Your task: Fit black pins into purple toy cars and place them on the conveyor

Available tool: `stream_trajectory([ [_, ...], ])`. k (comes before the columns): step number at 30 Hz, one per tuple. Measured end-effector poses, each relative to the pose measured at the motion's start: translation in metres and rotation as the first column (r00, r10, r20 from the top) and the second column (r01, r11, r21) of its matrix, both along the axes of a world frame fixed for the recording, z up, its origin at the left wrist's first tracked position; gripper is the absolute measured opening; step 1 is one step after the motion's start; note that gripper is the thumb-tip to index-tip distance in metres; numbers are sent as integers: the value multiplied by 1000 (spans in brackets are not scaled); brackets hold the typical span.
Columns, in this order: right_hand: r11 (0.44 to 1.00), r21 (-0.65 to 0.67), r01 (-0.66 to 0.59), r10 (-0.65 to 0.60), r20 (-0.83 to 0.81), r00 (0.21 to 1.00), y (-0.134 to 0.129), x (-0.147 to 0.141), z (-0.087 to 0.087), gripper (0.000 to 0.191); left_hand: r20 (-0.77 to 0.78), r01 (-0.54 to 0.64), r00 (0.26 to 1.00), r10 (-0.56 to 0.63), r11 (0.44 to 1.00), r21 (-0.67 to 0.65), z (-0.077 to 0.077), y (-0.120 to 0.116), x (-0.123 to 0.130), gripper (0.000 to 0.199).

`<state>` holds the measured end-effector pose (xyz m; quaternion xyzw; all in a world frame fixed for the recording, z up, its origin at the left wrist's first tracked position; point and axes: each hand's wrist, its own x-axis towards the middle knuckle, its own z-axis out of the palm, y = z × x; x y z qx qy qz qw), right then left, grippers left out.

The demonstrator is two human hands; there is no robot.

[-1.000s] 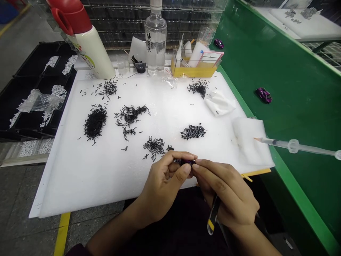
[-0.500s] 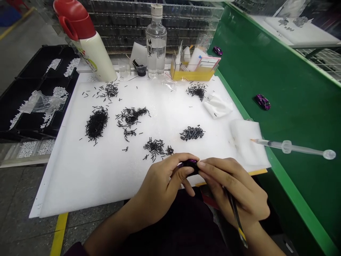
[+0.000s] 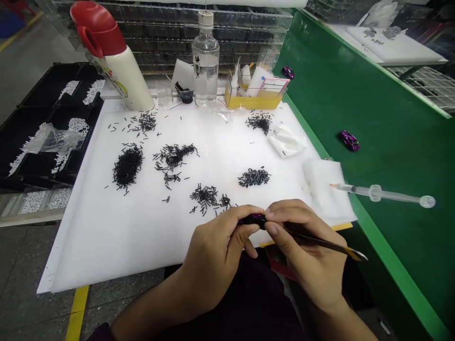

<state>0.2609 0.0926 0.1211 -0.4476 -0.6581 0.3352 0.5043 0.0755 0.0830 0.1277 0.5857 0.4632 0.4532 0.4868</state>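
Between the thumb and fingers of my left hand (image 3: 216, 251) is a small purple toy car (image 3: 253, 219), held just over the front edge of the white foam sheet (image 3: 117, 241). My right hand (image 3: 309, 251) is closed, its thumb and fingertips touching the car's right end. Dark tweezers (image 3: 325, 242) lie across that hand, their yellowish end sticking out to the right. The fingers hide much of the car. Piles of tiny black parts (image 3: 254, 177) lie on the foam beyond my hands, another black pile (image 3: 206, 195) nearest my left hand.
A syringe (image 3: 382, 193) rests on a foam block (image 3: 325, 184) at the right. Two purple toy cars, one a nearer car (image 3: 349, 140), sit on the green surface (image 3: 391, 123). A flask (image 3: 124, 71), a glass bottle (image 3: 206, 61) and a yellow-based box (image 3: 252, 100) line the back. Black trays (image 3: 31, 113) stand left.
My right hand has turned, and the tweezers have swung from pointing down toward me to pointing right. The toy car has tilted slightly in my left hand. The view has shifted a little.
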Motion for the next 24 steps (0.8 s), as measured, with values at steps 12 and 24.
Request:
stream_trajectory([
  [12, 999, 45, -30, 30, -5, 1000, -6, 2, -5, 28, 76, 49, 996, -38, 986, -157, 4, -3, -7, 22],
  [24, 871, 472, -137, -1, 280, 960, -3, 5, -5, 62, 376, 284, 919, -119, 861, -423, 12, 3, -17, 32],
])
